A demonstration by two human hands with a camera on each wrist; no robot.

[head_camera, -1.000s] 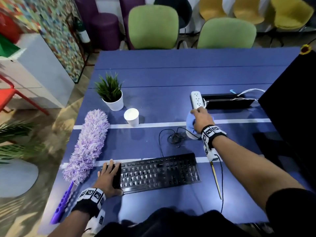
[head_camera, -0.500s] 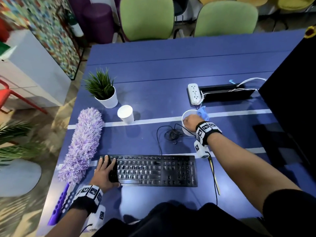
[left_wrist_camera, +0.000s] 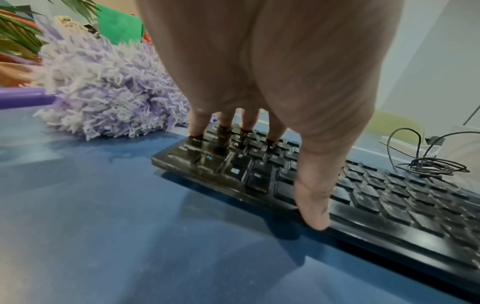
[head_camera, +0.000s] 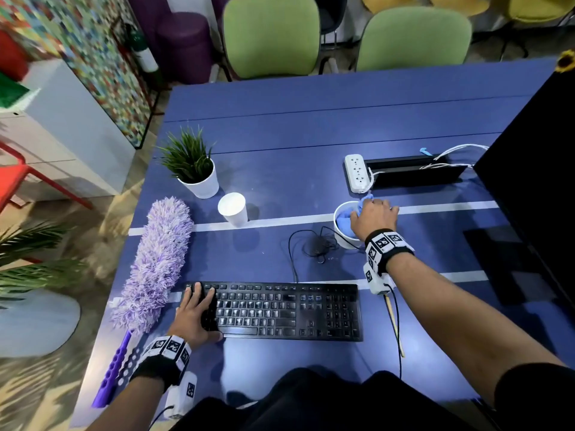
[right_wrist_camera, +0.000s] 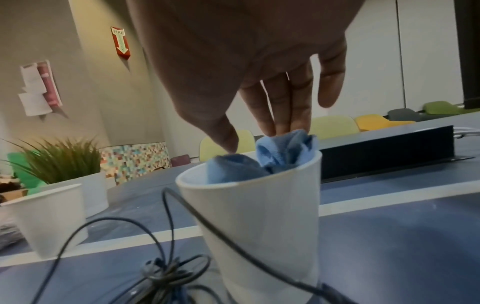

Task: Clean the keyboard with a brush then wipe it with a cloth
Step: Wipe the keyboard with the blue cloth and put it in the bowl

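Blue bench (head_camera: 280,135), white stripes; green chairs (head_camera: 270,32) behind. Black keyboard (head_camera: 280,311) at near edge, left hand (head_camera: 194,315) flat on it, grip wide. Right hand (head_camera: 371,219) pinches blue cloth (right_wrist_camera: 283,152) in white cup (right_wrist_camera: 259,222). Purple duster (head_camera: 155,262) left.

The head view looked steeply down from above the table (head_camera: 280,126), taking in both arms and the chairs (head_camera: 270,35) beyond. The left wrist view sat low and close, looking along the left hand (left_wrist_camera: 259,72) at the keyboard (left_wrist_camera: 363,197). The right wrist view, equally low, faced the cup (right_wrist_camera: 257,222) from just beside it. All 3 views shared the cable (head_camera: 314,244); the 2 wrist views shared little else.
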